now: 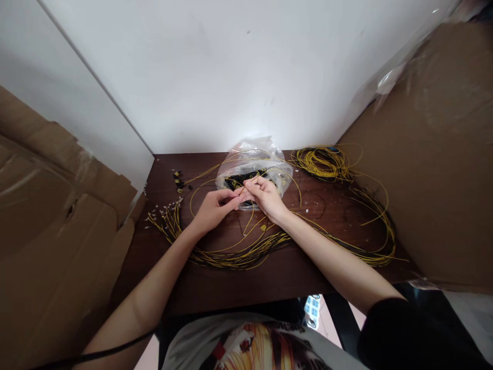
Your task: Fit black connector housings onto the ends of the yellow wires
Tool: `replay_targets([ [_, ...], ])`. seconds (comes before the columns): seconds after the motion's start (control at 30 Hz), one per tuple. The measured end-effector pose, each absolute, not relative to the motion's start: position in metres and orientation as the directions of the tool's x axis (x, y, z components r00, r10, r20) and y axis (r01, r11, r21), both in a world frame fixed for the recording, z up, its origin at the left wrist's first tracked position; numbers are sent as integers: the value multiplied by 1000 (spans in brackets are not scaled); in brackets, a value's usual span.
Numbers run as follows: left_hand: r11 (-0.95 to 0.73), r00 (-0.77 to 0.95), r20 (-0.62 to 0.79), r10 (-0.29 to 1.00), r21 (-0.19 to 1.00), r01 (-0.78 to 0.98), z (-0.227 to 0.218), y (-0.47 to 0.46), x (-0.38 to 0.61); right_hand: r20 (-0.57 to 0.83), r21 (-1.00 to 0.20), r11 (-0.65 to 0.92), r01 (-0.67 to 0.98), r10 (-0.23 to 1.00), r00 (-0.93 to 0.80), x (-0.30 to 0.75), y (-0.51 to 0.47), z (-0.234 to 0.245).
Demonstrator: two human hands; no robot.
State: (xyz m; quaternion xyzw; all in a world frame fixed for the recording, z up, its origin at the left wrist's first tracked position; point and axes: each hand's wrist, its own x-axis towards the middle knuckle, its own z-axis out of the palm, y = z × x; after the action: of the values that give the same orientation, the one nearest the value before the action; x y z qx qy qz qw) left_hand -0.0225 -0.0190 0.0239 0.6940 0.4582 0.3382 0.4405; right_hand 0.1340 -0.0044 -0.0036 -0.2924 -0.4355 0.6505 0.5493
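My left hand [215, 206] and my right hand [266, 196] meet over the middle of the table, thumbs and fingers pinched close together. Between them runs a thin yellow wire [251, 211], which curves down below the fingertips. Any small part at the fingertips is too small to make out. Just behind the hands lies an open clear plastic bag [258, 149] holding many small black and yellow pieces [235, 181]. Nearer my body, a long bundle of yellow and black wires [231, 261] stretches under my forearms, its white-tipped ends [164, 211] fanned out at the left.
A coil of yellow wire [321, 163] sits at the back right of the brown table [215, 290]. Small black and yellow pieces [177, 181] lie at the back left. Cardboard [431, 154] stands on both sides, with a white wall [239, 77] behind. A power strip [312, 311] shows below the table edge.
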Motion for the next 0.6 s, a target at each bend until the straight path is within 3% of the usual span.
replay_targets([
  [0.4,-197,354,73,932,924,327,23,-18,-22,97,-926,0,-377,966,-239,135,-6,-1],
  [0.6,-189,350,64,935,923,334,23,-19,-23,100,-910,-10,-414,965,-244,135,-5,-3],
])
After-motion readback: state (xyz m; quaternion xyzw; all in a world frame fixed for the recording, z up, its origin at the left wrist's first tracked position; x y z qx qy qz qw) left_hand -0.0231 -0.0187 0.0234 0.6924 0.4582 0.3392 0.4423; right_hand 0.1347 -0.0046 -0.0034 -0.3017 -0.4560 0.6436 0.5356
